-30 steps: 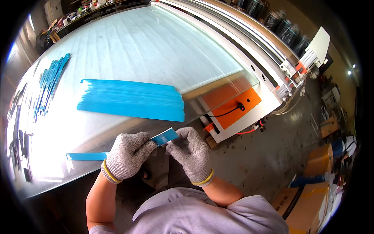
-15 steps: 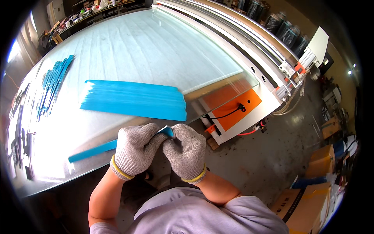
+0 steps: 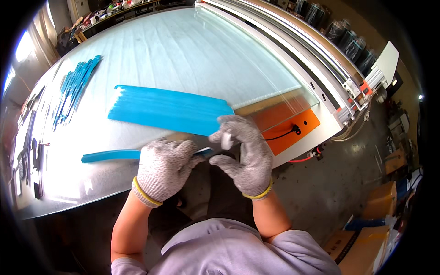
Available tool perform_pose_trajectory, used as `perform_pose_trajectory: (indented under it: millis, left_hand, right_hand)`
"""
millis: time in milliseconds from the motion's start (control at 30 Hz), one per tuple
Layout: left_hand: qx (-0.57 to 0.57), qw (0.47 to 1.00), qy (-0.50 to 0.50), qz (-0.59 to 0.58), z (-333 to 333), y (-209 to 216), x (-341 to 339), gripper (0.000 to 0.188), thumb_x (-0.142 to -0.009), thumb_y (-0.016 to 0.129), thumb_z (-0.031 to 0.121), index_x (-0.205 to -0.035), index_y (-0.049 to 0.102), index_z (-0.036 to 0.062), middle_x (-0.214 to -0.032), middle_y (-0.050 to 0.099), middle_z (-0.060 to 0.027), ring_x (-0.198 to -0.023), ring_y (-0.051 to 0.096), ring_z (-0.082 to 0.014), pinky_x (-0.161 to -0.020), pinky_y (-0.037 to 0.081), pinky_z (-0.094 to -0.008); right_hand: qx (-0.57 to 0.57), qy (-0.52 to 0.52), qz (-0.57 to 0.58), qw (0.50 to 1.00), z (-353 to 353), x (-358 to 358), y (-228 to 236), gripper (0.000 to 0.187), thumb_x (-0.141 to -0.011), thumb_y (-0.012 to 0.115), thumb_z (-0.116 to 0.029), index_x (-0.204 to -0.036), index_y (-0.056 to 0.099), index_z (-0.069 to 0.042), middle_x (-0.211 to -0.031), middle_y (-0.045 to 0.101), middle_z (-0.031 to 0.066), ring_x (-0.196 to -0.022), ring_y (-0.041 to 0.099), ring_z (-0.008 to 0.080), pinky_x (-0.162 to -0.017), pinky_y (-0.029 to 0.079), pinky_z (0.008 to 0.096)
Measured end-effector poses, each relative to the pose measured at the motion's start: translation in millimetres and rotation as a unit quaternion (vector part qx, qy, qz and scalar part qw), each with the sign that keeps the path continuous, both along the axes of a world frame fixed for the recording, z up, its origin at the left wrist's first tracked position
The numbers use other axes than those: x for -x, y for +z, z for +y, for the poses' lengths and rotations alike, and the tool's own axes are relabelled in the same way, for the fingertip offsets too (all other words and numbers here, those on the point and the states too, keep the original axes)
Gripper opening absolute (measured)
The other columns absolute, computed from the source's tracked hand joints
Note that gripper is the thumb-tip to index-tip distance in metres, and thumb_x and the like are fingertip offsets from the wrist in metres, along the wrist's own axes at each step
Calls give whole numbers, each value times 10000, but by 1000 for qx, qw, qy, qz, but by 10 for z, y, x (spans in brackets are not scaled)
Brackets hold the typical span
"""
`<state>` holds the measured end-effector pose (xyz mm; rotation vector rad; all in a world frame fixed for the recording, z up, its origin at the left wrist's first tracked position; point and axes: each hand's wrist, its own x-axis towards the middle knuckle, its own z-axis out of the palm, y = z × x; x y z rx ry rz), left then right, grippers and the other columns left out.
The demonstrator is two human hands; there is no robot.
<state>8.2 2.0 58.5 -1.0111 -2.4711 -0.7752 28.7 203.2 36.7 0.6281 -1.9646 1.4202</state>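
My left hand (image 3: pixel 165 167), in a grey knitted glove with a yellow cuff, is closed round a narrow blue strip (image 3: pixel 112 156). The strip's long end reaches left over the glass table, bowed slightly. Its short end (image 3: pixel 205 151) pokes out past my fingertips, with a pale edge. My right hand (image 3: pixel 250 153), gloved alike, is apart from that end, thumb and fingers spread. A small whitish patch shows among its fingers, and I cannot make out whether it is a glove fingertip or a scrap. Beyond my hands lies a broad row of blue strips (image 3: pixel 169 110).
A looser bunch of blue strips (image 3: pixel 75 89) lies at the left, with dark thin strips (image 3: pixel 30 151) nearer the edge. The glass table (image 3: pixel 165 46) meets a white machine frame with rollers (image 3: pixel 293 48) and an orange panel (image 3: pixel 293 130). Cardboard boxes (image 3: pixel 366 238) stand at the lower right.
My right hand has let go of the strip's short end, opened and moved right. My left hand keeps hold; the strip's long end now bows more. The view has shifted slightly.
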Motion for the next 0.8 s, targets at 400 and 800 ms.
perform_pose_trajectory:
  millis: [400, 800]
  left_hand:
    - [93, 981, 56, 163, -479, -310, -65, 197, -740, 684, 148, -935, 689, 120, -846, 660, -45, -728, 634, -241, -724, 478, -408]
    - [123, 983, 74, 118, -647, -275, -194, 189, -737, 675, 115, -925, 686, 111, -823, 648, -51, -741, 636, -263, -737, 478, -417]
  right_hand:
    - [-100, -116, 178, 972, 402, -341, -359, 304, -728, 742, 114, -958, 628, -48, -880, 735, 109, -910, 706, 347, -810, 568, 456]
    - [69, -117, 98, 986, 639, -338, -554, 523, -721, 676, 209, -1185, 598, -18, -910, 724, 131, -1126, 622, 347, -922, 549, 433]
